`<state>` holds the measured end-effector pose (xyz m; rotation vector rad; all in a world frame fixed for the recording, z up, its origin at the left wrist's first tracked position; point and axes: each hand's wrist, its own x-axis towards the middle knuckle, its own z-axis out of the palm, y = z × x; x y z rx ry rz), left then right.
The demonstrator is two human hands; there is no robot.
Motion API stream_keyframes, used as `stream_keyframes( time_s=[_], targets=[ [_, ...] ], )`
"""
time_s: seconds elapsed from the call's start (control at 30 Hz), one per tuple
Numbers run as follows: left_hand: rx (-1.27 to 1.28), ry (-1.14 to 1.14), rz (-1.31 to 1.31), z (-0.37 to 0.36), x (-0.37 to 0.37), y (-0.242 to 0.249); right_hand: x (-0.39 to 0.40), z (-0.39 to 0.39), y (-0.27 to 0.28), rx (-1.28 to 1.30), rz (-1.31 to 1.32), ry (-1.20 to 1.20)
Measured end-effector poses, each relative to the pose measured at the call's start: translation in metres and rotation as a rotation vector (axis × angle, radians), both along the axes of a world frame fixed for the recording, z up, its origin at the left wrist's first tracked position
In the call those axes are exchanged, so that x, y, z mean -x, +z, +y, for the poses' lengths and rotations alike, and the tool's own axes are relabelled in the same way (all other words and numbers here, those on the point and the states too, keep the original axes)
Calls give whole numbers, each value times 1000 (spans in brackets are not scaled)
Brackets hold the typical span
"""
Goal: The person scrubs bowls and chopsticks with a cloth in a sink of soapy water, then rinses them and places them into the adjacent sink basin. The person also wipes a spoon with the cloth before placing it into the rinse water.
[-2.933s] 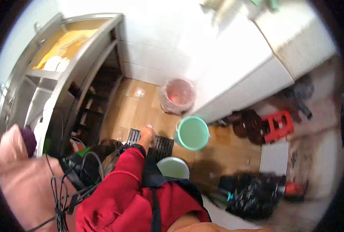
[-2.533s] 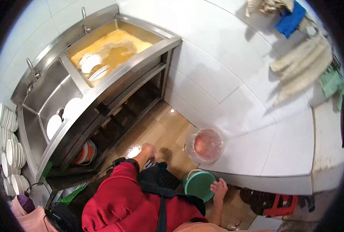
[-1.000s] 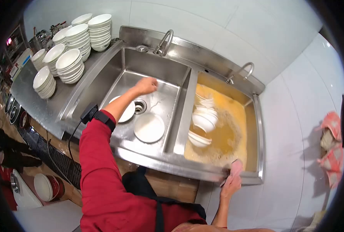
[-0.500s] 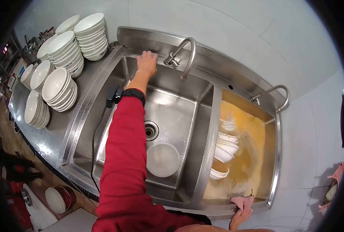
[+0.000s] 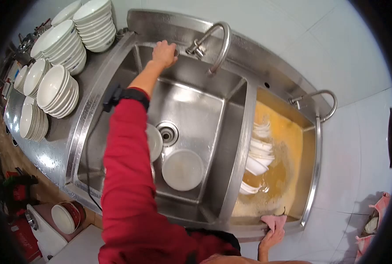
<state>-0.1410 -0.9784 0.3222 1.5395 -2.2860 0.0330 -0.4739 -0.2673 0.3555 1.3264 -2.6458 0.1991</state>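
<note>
My left hand (image 5: 164,53) reaches across the left basin (image 5: 191,110) to the sink's back ledge. Its fingers curl over a round fitting just left of the curved tap (image 5: 218,42). No water runs from the tap. Two white plates (image 5: 182,169) lie on the basin floor beside the drain (image 5: 167,133), one partly under my red sleeve. My right hand (image 5: 271,240) grips a pink cloth (image 5: 275,221) on the sink's front rim, at the near corner of the right basin (image 5: 288,145). That basin holds murky yellow water with several white bowls (image 5: 257,154) in it.
Stacks of white bowls (image 5: 57,86) cover the steel counter left of the sink. A second tap (image 5: 323,99) stands behind the right basin. A red pot with a white bowl (image 5: 66,216) sits on the floor at lower left. White tiled walls surround the sink.
I turned from the floor buckets to the sink. My left hand went from the basin up to the back ledge by the tap; my right hand took the pink cloth to the front rim.
</note>
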Motion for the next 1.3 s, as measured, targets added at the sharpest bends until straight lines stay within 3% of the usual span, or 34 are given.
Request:
stream_keyframes(
  time_s=[0.1,0.17,0.2,0.3,0.4,0.53,0.63,0.67,1.03,1.23,1.3],
  targets=[
    [19,-255,154,58,-3,-8,2,0,-3,27,-14,-15],
    [-18,-471,135,108,0,-42,0,0,-2,29,32,-23],
    [-266,-486,-5,137,2,-49,1,2,-4,37,16,-29],
    [-491,-354,-130,198,-1,-94,1,4,-6,24,55,-52],
    [-590,-240,-163,216,-5,-129,-3,-4,3,65,29,18],
    [-604,-284,-219,222,-11,-153,0,-3,-2,57,103,-2],
    [-682,-355,-274,205,-14,-171,-1,-1,0,86,-41,-3],
    [-705,-376,-308,205,-13,-157,0,-1,-2,79,-4,-10],
    [-640,-291,-379,207,-1,-184,3,2,-5,96,64,16],
    [-678,-295,-451,184,8,-146,4,2,-6,57,22,-57],
    [-505,-146,24,161,22,-117,7,8,-13,39,96,-51]
  ],
)
